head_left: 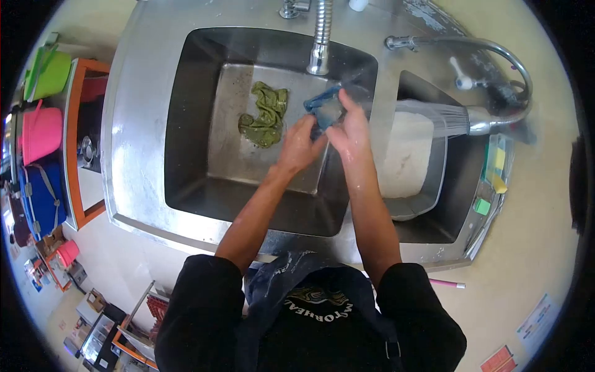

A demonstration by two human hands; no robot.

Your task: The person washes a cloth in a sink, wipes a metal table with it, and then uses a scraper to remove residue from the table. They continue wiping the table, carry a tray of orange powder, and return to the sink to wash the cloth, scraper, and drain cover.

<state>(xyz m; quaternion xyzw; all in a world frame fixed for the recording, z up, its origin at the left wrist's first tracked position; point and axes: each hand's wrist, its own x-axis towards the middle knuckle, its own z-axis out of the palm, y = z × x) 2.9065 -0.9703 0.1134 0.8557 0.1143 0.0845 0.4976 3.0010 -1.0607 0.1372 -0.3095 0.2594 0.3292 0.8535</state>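
Observation:
Over the right side of the large sink basin (229, 161), a wet blue cloth (322, 101) is bunched between my hands. My left hand (299, 147) grips its lower left part, fingers curled. My right hand (353, 127) holds its right side, with some fingers hidden behind the cloth. Part of the cloth is blurred. A crumpled wet green cloth (268, 115) lies on the basin floor, left of my hands and apart from them. Above the blue cloth hangs the end of a coiled metal tap hose (319, 59).
In the smaller right basin (449, 214) sits a clear tub (439, 177) with whitish contents. Water sprays leftward over it from a curved tap (480, 121). Sponges (499, 167) lie at the right edge. Shelves with a pink bin (43, 136) stand left.

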